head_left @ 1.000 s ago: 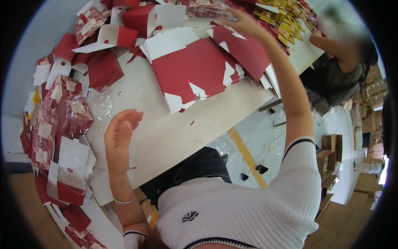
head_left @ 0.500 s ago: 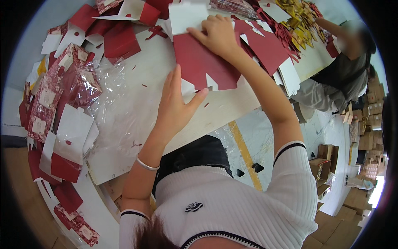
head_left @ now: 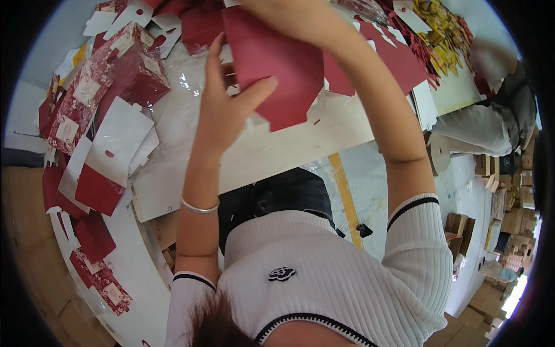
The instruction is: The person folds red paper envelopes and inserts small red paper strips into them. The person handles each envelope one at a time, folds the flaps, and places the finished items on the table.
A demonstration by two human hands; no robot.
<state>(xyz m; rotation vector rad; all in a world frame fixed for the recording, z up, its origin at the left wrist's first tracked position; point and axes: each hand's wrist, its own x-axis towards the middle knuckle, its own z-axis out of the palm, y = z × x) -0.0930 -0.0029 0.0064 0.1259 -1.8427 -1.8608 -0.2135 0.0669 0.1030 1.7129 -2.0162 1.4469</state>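
A red cardboard box blank (head_left: 280,69) with a notched lower edge stands tilted up from the table in front of me. My left hand (head_left: 225,107) grips its left side, thumb across the red face and the other fingers at or behind the edge. My right hand (head_left: 295,20) reaches over the top of the blank; its fingers run out of the picture at the upper edge, so their grip is hidden. More flat red blanks (head_left: 393,63) with white tabs lie on the table to the right, beyond my right forearm.
Folded red-and-white boxes (head_left: 107,156) and patterned red boxes (head_left: 87,89) crowd the left, with clear plastic film beside them. Red and yellow ribbons (head_left: 442,34) heap at the far right. A person (head_left: 511,98) sits there. Cardboard cartons (head_left: 514,220) stack along the right.
The red blank has been raised off the table and tilted up. My right hand has moved up toward the far edge, and my left hand has closed on the blank's side. The view has shifted slightly.
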